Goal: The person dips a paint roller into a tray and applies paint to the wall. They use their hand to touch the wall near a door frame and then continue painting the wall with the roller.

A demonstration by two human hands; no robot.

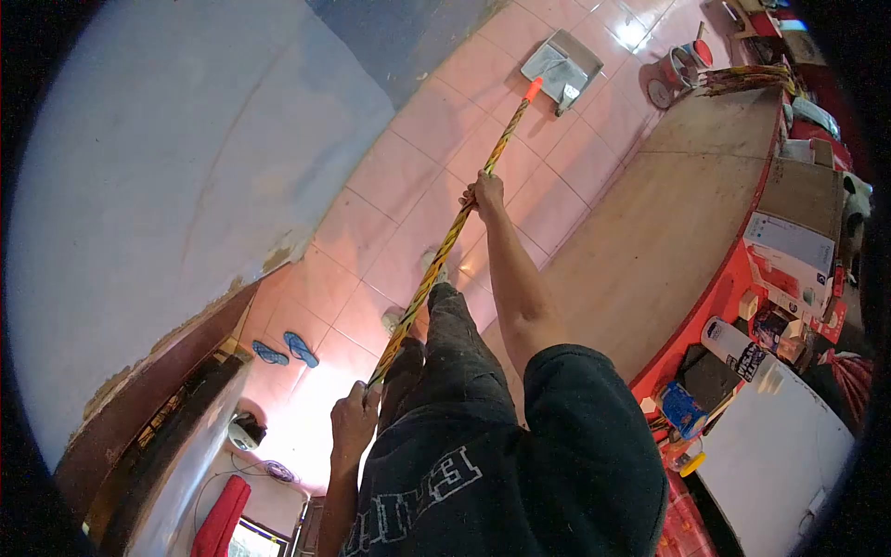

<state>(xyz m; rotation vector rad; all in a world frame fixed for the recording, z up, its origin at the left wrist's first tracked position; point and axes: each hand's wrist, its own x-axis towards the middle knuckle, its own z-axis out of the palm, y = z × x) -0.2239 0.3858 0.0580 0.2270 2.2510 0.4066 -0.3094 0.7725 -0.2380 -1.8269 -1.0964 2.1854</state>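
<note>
My left hand is wrapped round the lower end of a long yellow-and-dark striped pole, close to my body. Farther up the pole, my right hand grips it with its fingers closed. The pole slants away to an orange end piece, which meets a grey dustpan on the pink tiled floor. Whether the pole is joined to the dustpan I cannot tell. Both of my feet are on the tiles, partly behind the pole.
Blue flip-flops lie on the floor at the left, near a wall corner. A long wooden panel runs along the right, beside a red-edged shelf with boxes. A red-and-white bucket stands beyond the dustpan.
</note>
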